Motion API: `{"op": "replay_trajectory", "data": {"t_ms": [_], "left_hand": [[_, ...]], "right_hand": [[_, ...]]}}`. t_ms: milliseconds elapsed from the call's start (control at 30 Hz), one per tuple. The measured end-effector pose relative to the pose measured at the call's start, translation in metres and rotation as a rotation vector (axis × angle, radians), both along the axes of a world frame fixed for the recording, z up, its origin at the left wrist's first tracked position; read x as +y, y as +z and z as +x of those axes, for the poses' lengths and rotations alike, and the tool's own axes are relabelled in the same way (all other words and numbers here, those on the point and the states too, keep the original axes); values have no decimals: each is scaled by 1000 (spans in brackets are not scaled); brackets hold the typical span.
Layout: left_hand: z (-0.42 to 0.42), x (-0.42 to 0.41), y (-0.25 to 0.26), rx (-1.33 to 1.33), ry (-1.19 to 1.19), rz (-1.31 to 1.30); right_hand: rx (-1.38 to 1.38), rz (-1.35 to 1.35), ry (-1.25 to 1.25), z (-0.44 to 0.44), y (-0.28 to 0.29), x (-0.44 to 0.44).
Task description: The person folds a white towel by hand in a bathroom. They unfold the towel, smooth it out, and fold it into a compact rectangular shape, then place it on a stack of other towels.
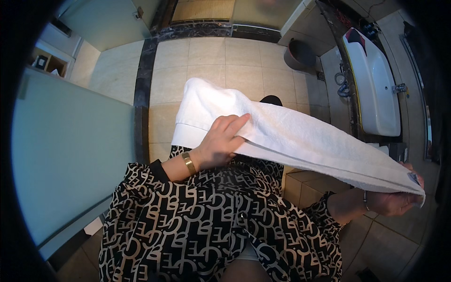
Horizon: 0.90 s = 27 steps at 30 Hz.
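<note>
A white terry towel (292,130) is stretched across in front of my body, from the middle of the view to the lower right. My left hand (225,139) grips its near edge, the thumb under the cloth and the fingers on top. Beyond that hand the towel's left end, with a flat woven border, hangs down over my leg. Out at the right, my right hand (394,202) pinches the other end near a small sewn label (415,178). Part of the right hand's fingers is hidden behind the cloth. A dark shoe tip (272,100) shows past the towel's far edge.
On the right, a white washbasin (378,88) with a metal tap (399,88) sits on a dark counter. A dark bin (299,54) stands on the tiled floor (225,53) at the far right. Frosted glass panels (70,148) and a dark stone curb (143,77) bound the left.
</note>
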<state>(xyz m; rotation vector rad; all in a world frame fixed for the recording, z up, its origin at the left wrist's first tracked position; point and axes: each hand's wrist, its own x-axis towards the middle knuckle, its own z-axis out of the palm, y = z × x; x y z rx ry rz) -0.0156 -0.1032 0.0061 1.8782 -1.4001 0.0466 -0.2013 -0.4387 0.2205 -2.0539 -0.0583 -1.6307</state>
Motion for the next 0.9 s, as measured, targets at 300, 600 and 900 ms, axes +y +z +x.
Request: {"op": "replay_trajectory", "data": {"t_ms": [300, 600, 900], "left_hand": [[48, 43, -11, 462, 290, -141], [208, 91, 174, -112, 463, -585], [134, 107, 234, -735, 425, -338]], "right_hand": [[152, -21, -287, 30, -22, -13], [155, 324, -599, 152, 11, -71], [-122, 652, 12, 130, -4, -64]]}}
